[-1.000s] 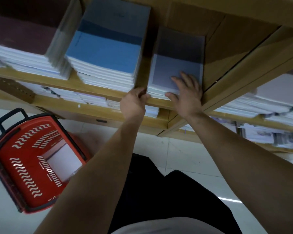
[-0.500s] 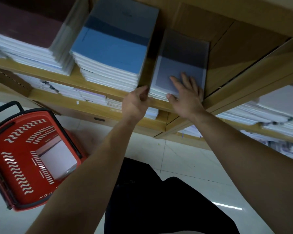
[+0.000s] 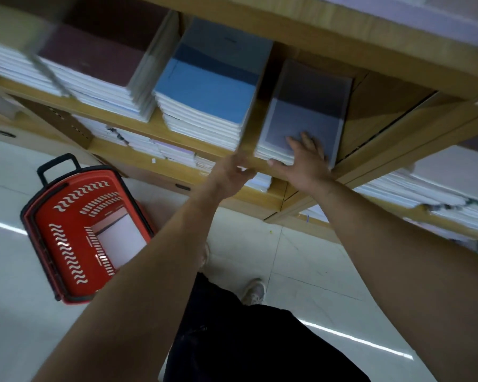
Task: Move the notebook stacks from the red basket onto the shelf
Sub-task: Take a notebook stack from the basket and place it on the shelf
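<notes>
A grey-covered notebook stack (image 3: 304, 114) lies on the wooden shelf (image 3: 152, 125), at the right end of its bay. My right hand (image 3: 307, 161) lies flat on the stack's near end, fingers spread on the cover and thumb at its front edge. My left hand (image 3: 232, 172) is blurred; it sits at the shelf's front lip just left of the stack, fingers loosely curled with nothing in them. The red basket (image 3: 47, 216) stands on the floor at lower left, and a pale notebook (image 3: 119, 238) lies in its bottom.
A blue-covered stack (image 3: 204, 86) and a maroon-covered stack (image 3: 94, 59) fill the shelf to the left of the grey one. Lower shelves hold more white stacks (image 3: 144, 142). A second shelf unit (image 3: 425, 186) with stacks runs off to the right. My feet stand on pale floor tiles.
My left hand has slipped down and back from the grey stack's left front corner to the shelf lip. My right hand stays flat on the stack. The camera has tilted up.
</notes>
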The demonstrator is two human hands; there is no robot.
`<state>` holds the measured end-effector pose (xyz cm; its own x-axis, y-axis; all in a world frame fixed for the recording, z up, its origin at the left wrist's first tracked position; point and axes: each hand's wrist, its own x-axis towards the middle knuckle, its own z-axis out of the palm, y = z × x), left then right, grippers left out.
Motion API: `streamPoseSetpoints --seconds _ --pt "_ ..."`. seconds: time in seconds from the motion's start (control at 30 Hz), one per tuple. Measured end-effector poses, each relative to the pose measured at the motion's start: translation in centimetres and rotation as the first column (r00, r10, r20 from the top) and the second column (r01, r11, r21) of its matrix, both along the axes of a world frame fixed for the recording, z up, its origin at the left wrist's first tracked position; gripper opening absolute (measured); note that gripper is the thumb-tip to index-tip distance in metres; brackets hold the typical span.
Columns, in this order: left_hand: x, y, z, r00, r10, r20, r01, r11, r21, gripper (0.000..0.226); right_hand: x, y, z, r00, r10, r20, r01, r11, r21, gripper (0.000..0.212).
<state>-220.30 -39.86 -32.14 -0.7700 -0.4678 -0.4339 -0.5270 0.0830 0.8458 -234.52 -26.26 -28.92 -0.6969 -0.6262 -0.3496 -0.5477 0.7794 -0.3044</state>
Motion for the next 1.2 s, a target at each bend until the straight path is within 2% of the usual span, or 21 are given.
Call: streamPoseSetpoints --seconds 0.07,0.13,0.23,0.3,0.43,0.57,0.73,0.83,1.07,1.2 --pt "4.5 0.7 -0.3 0.986 0.071 0.153 -0.064 0.997 -0.048 0.05 3.0 0.7 0.3 0.998 0.036 -0.051 -0.039 0.998 -0.047 0.071" --pt "9.9 1.0 -1.0 0.935 0.083 0.345 -0.044 0.992 -0.119 0.056 6.0 1.6 -0.3 0.99 0.124 -0.062 -0.124 0.992 0.013 0.065" --pt "18.1 1.4 -1.1 0.839 0.037 0.542 0.062 0.985 -0.163 0.058 9.5 1.7 -1.9 0.978 0.196 0.069 -0.205 0.966 0.16 0.064" --pt "23.1 1.3 -1.1 0.799 0.058 0.599 0.047 0.986 -0.159 0.055 11.8 0.9 -2.3 0.966 0.226 0.121 -0.249 0.942 0.223 0.062" --pt "32.2 0.4 -0.7 0.769 0.164 0.618 -0.075 0.983 -0.167 0.047 17.5 -1.8 -2.3 0.925 0.303 0.231 -0.358 0.897 0.259 0.062" --pt "40.4 -2.6 -0.5 0.759 0.265 0.594 -0.198 0.964 -0.178 0.049 23.1 -7.0 -2.5 0.895 0.361 0.261 -0.424 0.87 0.252 0.06" --pt "48.1 -10.1 -1.6 0.717 0.336 0.611 -0.242 0.942 -0.233 0.064 31.6 -16.3 -3.2 0.876 0.417 0.242 -0.469 0.852 0.232 0.058" --pt "51.0 -14.7 -3.6 0.688 0.344 0.639 -0.232 0.939 -0.255 0.061 36.5 -22.5 -5.3 0.838 0.49 0.241 -0.54 0.809 0.232 0.055" --pt "52.5 -21.1 -15.1 0.725 0.292 0.624 -0.267 0.954 -0.136 0.065 41.5 -31.2 -17.0 0.786 0.548 0.287 -0.614 0.746 0.257 0.058" --pt "51.5 -22.9 -25.4 0.686 0.363 0.631 -0.368 0.921 -0.13 0.068 42.0 -34.2 -27.9 0.769 0.543 0.338 -0.63 0.733 0.256 0.06"
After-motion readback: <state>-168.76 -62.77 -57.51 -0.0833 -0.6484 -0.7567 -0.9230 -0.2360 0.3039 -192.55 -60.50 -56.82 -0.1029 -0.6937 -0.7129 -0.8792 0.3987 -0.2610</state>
